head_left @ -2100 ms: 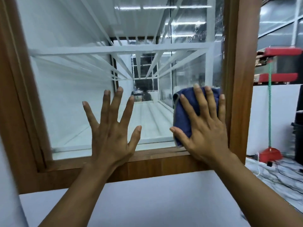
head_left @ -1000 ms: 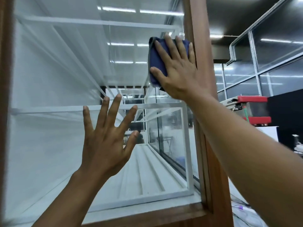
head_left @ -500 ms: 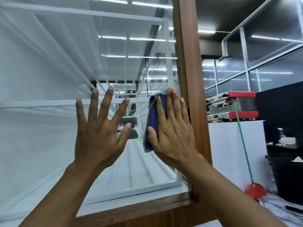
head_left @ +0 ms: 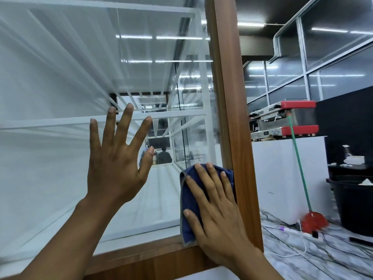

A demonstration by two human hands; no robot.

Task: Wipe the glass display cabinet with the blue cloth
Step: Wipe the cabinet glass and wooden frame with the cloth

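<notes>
1. The glass display cabinet point(head_left: 60, 178) fills the left of the view, a clear pane in a wooden frame point(head_left: 232, 98) with white rails behind it.
2. The right hand point(head_left: 218, 223) lies flat with straight fingers, pressing the blue cloth point(head_left: 188, 199) on the pane's lower right corner, against the frame's upright.
3. The left hand point(head_left: 115, 170) is spread wide at the glass and holds nothing.
4. To the right stand a white counter point(head_left: 282, 178) with a red-trimmed coffee machine point(head_left: 282, 120), a green-handled broom point(head_left: 298, 162) and a black bin point(head_left: 355, 205) on a marbled floor point(head_left: 323, 259).
</notes>
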